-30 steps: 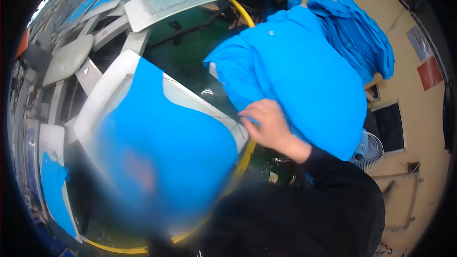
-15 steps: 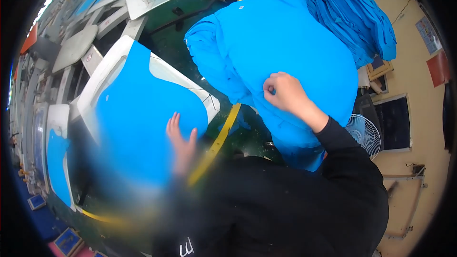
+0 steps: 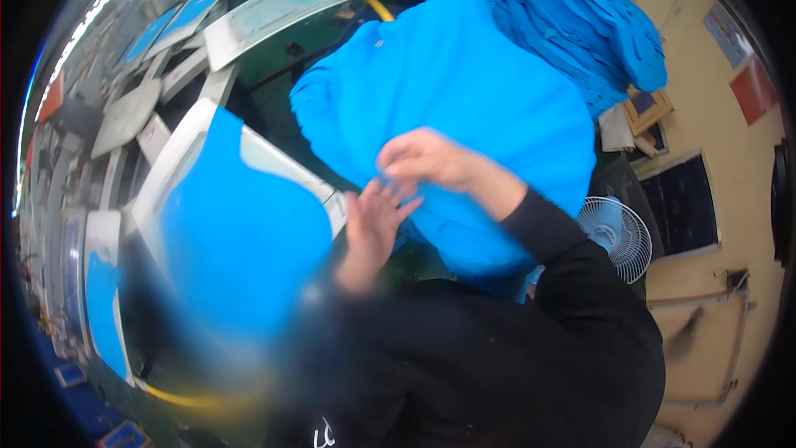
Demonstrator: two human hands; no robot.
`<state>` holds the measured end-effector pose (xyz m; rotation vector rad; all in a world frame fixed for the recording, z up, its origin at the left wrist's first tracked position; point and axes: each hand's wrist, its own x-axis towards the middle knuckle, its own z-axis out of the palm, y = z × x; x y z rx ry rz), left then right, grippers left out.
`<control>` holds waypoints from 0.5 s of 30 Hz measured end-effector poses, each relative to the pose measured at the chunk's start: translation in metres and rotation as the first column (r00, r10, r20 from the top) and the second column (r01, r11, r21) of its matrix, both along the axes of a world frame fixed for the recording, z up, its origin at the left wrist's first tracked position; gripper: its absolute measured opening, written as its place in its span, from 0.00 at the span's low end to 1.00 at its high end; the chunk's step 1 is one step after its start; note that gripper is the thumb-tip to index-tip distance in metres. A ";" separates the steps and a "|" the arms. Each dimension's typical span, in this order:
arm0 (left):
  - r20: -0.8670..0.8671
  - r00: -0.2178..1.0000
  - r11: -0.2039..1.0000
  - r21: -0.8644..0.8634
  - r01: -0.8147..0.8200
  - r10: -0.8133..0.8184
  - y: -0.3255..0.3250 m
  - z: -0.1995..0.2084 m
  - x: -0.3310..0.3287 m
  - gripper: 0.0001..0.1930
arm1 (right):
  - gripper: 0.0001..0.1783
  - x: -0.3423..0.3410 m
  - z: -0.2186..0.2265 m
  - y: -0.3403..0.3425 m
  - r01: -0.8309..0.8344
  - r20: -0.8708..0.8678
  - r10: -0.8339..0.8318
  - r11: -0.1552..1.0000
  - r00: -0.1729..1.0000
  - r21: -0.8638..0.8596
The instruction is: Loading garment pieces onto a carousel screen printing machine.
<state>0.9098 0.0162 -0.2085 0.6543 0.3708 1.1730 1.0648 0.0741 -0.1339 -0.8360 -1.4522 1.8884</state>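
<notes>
My left hand (image 3: 373, 228) is raised between the two blue areas, fingers spread, with nothing visible in it. Just above it and close by, my right hand (image 3: 427, 159) hovers in front of the cloth stack, slightly blurred. Its fingers are curled together, and whatever they hold, if anything, is hidden. A big stack of blue cut fabric pieces (image 3: 497, 108) lies beyond and to the right, its top layer rippled with folds. To the left, one flat blue fabric piece (image 3: 249, 207) covers most of a white printing board (image 3: 278, 163), its near end blurred.
More white boards (image 3: 282, 12) stand farther left, some bearing blue pieces (image 3: 104, 307). Another folded blue pile (image 3: 580, 29) is at the far right. A white fan (image 3: 615, 236) stands near the wall. A yellow hose (image 3: 178, 398) curves along the green floor.
My right hand has moved left across the stack toward my left hand. My left hand has moved right, off the board's blue piece. The view has shifted, and the stack's top layer shows more folds.
</notes>
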 end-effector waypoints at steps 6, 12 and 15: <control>0.266 0.964 0.983 -0.180 0.041 0.008 -0.018 -0.036 -0.042 0.35 | 0.12 -0.033 0.014 -0.047 -0.260 0.031 0.258 0.949 0.966 0.181; -0.457 0.865 0.924 -0.381 0.019 -0.206 -0.031 -0.026 -0.041 0.20 | 0.23 0.167 -0.027 0.081 -0.020 0.160 -0.986 0.161 -0.042 0.987; -0.412 0.884 0.920 -0.389 0.051 -0.223 -0.030 -0.005 -0.038 0.19 | 0.31 0.258 -0.055 0.086 0.128 0.598 -0.634 0.626 -0.491 0.769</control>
